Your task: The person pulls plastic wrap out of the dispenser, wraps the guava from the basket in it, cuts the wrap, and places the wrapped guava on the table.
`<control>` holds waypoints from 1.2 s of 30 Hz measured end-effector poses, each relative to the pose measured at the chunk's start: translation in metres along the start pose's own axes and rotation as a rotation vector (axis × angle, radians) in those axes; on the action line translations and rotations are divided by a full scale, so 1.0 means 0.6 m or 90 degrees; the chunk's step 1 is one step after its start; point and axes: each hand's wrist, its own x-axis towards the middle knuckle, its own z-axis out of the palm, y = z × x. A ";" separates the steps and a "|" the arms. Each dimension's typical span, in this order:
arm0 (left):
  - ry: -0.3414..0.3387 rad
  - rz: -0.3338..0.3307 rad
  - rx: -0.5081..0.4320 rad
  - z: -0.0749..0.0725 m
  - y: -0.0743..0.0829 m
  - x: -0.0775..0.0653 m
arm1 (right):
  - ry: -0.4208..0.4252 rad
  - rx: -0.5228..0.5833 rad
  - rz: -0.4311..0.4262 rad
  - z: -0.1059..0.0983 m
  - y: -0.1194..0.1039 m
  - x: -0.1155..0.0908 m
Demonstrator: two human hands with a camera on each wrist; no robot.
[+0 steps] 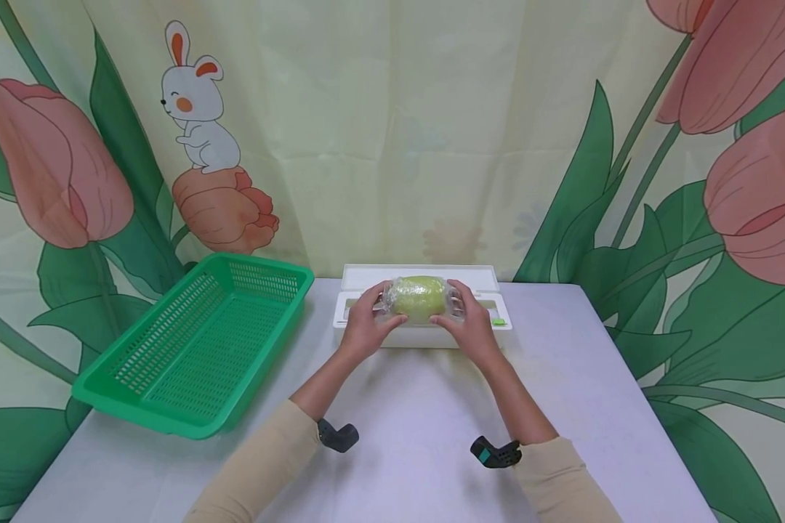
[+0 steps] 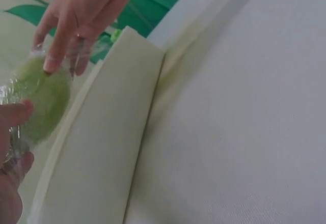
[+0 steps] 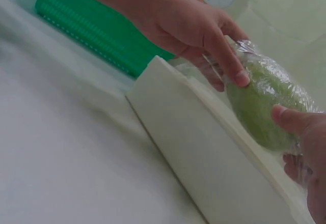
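A pale green oval fruit [image 1: 419, 294], its exact kind unclear, is wrapped in shiny cling film. My left hand [image 1: 365, 325] grips its left end and my right hand [image 1: 471, 327] its right end, both thumbs on the near side. Bunched film gathers at the two ends under the fingers. In the right wrist view the film [image 3: 245, 47] bulges past the left fingers. Just below the fruit stands a long white box [image 1: 425, 338] with its lid [image 1: 419, 276] raised at the back; the fruit and hands hide much of its inside.
To the left a green plastic basket [image 1: 219, 428] with slotted walls stands on the white-covered table [image 1: 405, 450]. A small bright green piece [image 1: 498, 321] sits at the white box's right end. Behind the table hangs a printed curtain [image 1: 392, 145].
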 end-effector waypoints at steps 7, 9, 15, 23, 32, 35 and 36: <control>-0.001 0.008 0.001 -0.006 0.013 -0.001 | 0.003 0.000 -0.008 -0.006 -0.011 -0.002; -0.001 0.010 0.003 -0.008 0.019 -0.001 | 0.005 -0.004 -0.009 -0.007 -0.016 -0.002; 0.005 0.016 0.003 -0.014 0.032 -0.002 | 0.012 -0.016 -0.018 -0.013 -0.028 -0.004; 0.016 0.043 -0.003 -0.019 0.044 -0.005 | 0.017 -0.025 -0.021 -0.020 -0.044 -0.009; 0.027 0.055 -0.001 -0.025 0.059 -0.008 | 0.019 -0.027 -0.025 -0.029 -0.060 -0.015; 0.029 0.057 -0.001 -0.028 0.064 -0.009 | 0.020 -0.025 -0.027 -0.032 -0.065 -0.016; 0.029 0.059 -0.002 -0.028 0.065 -0.009 | 0.020 -0.022 -0.028 -0.033 -0.066 -0.017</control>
